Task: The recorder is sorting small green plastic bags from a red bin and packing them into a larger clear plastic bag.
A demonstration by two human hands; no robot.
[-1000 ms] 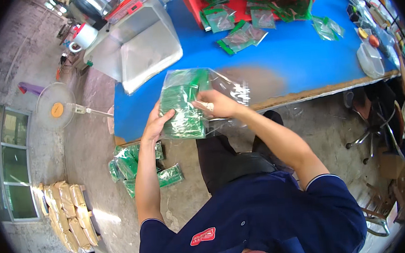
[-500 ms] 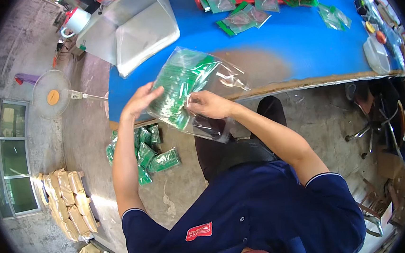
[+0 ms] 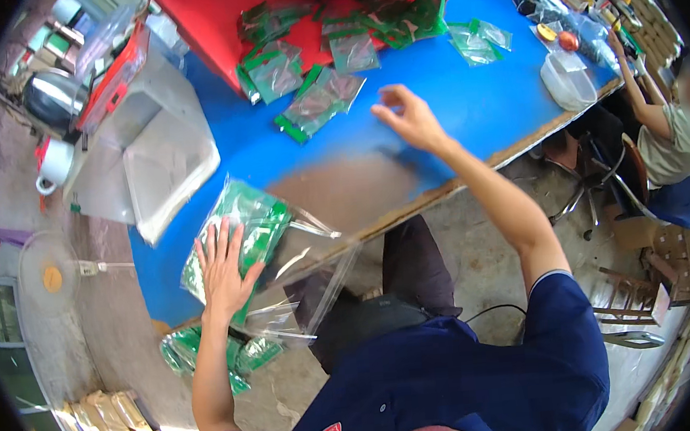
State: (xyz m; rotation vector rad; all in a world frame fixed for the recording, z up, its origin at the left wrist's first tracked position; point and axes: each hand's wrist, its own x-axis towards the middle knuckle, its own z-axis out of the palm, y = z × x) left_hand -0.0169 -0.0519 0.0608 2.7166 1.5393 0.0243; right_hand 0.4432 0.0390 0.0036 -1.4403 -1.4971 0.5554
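Note:
My left hand (image 3: pixel 224 275) lies flat, fingers spread, on a clear plastic bag (image 3: pixel 257 214) holding a stack of green-topped packets. The bag rests at the near left edge of the blue table (image 3: pixel 475 112), and its loose clear mouth hangs over the edge toward my lap. Above the middle of the table hovers my right hand (image 3: pixel 412 121), its fingers loosely bent and the thumb apart, with nothing in it. Just beyond it lie loose flat packets, clear with green strips (image 3: pixel 321 102), in front of a red bin (image 3: pixel 204 20) where several more are heaped.
At the left stands a translucent plastic bin (image 3: pixel 172 160) on its side. Filled green bags (image 3: pixel 255 354) lie on the floor below the table's left end. A few packets (image 3: pixel 477 43) and a clear tub (image 3: pixel 568 84) sit to the right, where another person (image 3: pixel 671 141) sits.
My right hand has let go of the bag and moved away over the table. My left hand has gone from gripping the bag's side to pressing flat on it. The view has turned right.

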